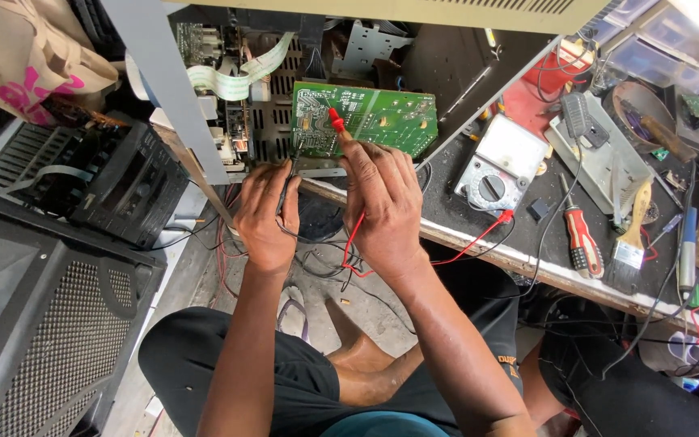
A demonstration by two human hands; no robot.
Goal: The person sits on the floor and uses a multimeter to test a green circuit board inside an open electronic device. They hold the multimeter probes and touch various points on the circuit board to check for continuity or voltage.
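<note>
The green circuit board [370, 120] stands tilted at the edge of the opened chassis [301, 48], directly ahead of and above both hands. Its long axis runs left to right, dropping slightly toward the right.

The right hand [383, 202] is closed around the red probe [337, 121]. The probe points up and slightly left from the fingers, and its tip rests on the left half of the board. This hand is the nearer of the two to the board; its fingertips lie just below the lower board edge.

The left hand [267, 214] sits just beside the right hand, lower and to the left. It is curled shut on a thin black probe [287, 184] that rises toward the lower left corner of the board. Whether this tip touches the board cannot be determined.

The red lead [479, 237] runs from under the right hand across to the analogue meter [502, 168] on the worktop [479, 243], to the right of the board. A red-handled screwdriver [582, 239], a brush [633, 235] and a soldering iron [687, 255] lie farther right, well apart from the hands. A black unit [119, 190] stands to the left. Loose wires hang below the worktop edge between the hands and the floor; nothing stands between the hands and the board.
</note>
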